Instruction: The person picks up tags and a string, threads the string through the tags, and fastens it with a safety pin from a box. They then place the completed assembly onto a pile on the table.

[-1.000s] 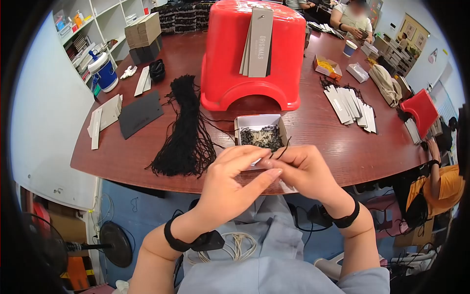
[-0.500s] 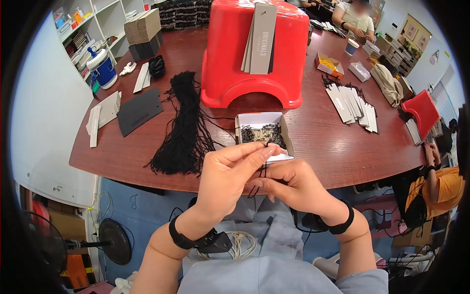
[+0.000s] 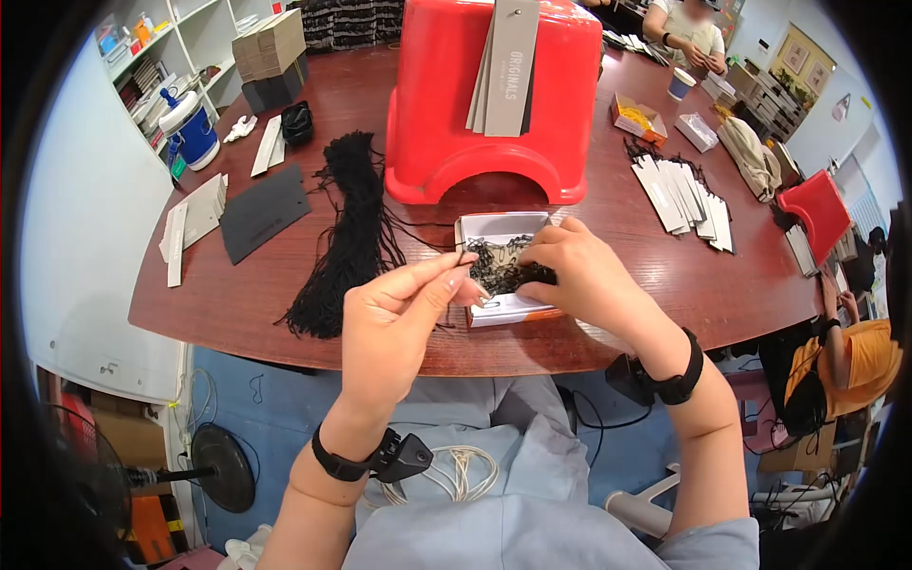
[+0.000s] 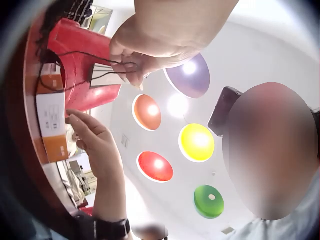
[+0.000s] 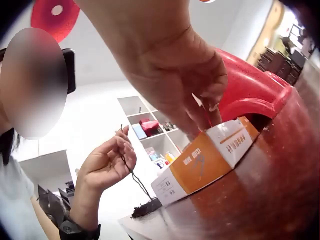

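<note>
My left hand [image 3: 394, 328] pinches a thin black cord [image 4: 85, 54] between thumb and fingertips, left of a small open box [image 3: 513, 309]. The cord hangs in a loop in the left wrist view. Black pins or clips [image 3: 499, 261] lie in a heap inside the box. The fingers of my right hand [image 3: 584, 271] reach down into that box, bent over the heap; its walls hide the fingertips in the right wrist view [image 5: 190, 85], so whether they hold a piece cannot be told. A bundle of black cords [image 3: 347, 237] lies to the left.
Behind the box stands an upturned red stool [image 3: 484, 95] with grey tags [image 3: 508, 76] on it. Further grey tags [image 3: 195, 218] and a dark card [image 3: 266, 214] lie at the left. More tags [image 3: 679, 199] lie at the right. Another person [image 3: 684, 33] sits across.
My right hand has left the cord beside my left hand and moved up into the box. My left hand has shifted left with the cord still pinched.
</note>
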A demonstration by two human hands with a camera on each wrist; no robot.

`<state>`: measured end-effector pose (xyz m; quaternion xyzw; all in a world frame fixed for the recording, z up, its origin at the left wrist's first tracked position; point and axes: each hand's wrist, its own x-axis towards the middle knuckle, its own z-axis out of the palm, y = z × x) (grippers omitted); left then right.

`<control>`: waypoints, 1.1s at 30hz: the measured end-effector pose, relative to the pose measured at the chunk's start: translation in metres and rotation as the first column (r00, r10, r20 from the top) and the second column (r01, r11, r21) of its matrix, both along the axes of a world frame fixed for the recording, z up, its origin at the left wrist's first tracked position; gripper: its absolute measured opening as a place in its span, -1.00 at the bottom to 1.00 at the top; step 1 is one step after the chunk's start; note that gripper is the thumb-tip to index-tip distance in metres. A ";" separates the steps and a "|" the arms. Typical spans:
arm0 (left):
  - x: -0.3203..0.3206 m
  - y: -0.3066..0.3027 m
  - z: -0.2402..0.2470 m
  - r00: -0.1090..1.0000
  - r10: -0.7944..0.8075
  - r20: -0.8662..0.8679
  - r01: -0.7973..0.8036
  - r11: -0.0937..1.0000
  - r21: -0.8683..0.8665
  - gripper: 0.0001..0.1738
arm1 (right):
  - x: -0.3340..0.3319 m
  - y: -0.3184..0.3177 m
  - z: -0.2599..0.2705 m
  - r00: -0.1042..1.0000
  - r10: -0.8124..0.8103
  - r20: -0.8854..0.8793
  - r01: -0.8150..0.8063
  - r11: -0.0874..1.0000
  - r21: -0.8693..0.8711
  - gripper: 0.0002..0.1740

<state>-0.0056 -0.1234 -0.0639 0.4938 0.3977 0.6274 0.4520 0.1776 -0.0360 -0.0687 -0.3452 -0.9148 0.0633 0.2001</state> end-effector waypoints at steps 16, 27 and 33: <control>0.020 0.008 -0.016 0.998 -0.053 0.031 0.058 0.980 -0.188 -0.89 | 0.000 -0.016 0.010 0.872 -0.347 -0.345 0.137 0.850 -0.509 -0.86; 0.030 0.005 -0.017 0.996 -0.053 0.078 0.063 0.989 -0.135 -0.87 | -0.005 -0.049 0.000 0.736 -0.139 -0.662 0.127 0.990 -0.066 -0.80; 0.034 0.001 -0.019 0.996 -0.023 0.086 0.033 0.994 -0.108 -0.88 | -0.008 -0.057 0.004 0.786 -0.036 -0.617 0.167 0.973 0.156 -0.79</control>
